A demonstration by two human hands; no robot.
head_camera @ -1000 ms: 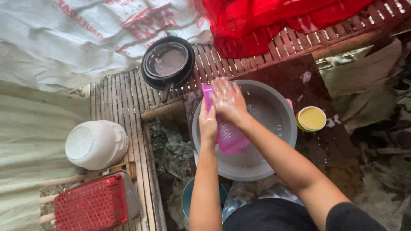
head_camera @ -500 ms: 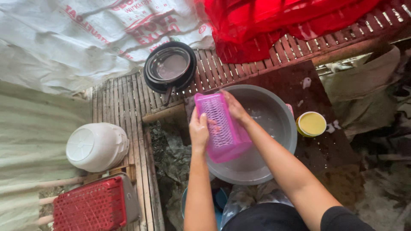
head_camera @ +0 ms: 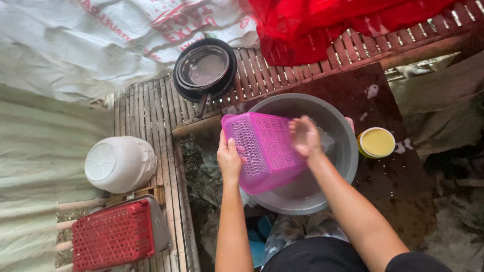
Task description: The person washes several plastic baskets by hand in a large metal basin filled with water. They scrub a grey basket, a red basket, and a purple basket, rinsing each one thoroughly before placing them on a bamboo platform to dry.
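Tilted flatter than half a second ago, the pink perforated plastic basket (head_camera: 264, 153) now shows its broad mesh side over the grey round basin (head_camera: 333, 151). Left hand (head_camera: 229, 158) grips its left edge; right hand (head_camera: 304, 136), fingers blurred, presses its right side. Beyond the hands lies a dark pan (head_camera: 204, 70) on bamboo slats (head_camera: 146, 111); a yellow lidded tub (head_camera: 377, 142) sits right.
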